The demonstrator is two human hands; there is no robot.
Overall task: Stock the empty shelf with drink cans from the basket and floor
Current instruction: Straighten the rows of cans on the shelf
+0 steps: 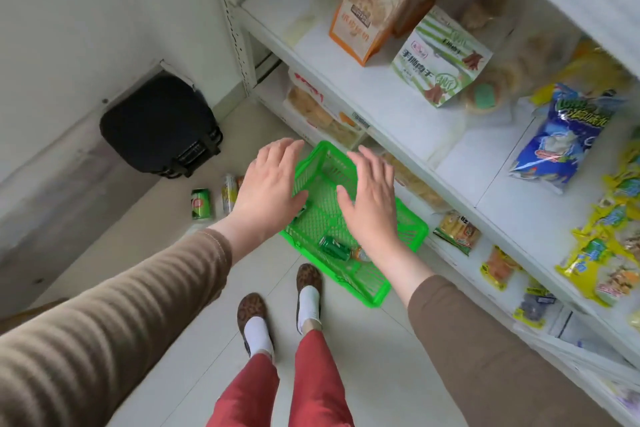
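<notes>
Fingers (277,152) on both hands are spread flat and hold nothing, above the green basket (410,236).
Left hand (268,184) and right hand (372,198) hang over the plastic basket with its net of little holes; inside it lie one round green can (334,248) and one small bottle (360,254). Left of the basket, two cans (201,203) stand on the smooth floor.

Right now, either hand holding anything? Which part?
Nothing held. Left hand and right hand hover open, fingers spread, above the green basket; the green can lies inside it untouched.
</notes>
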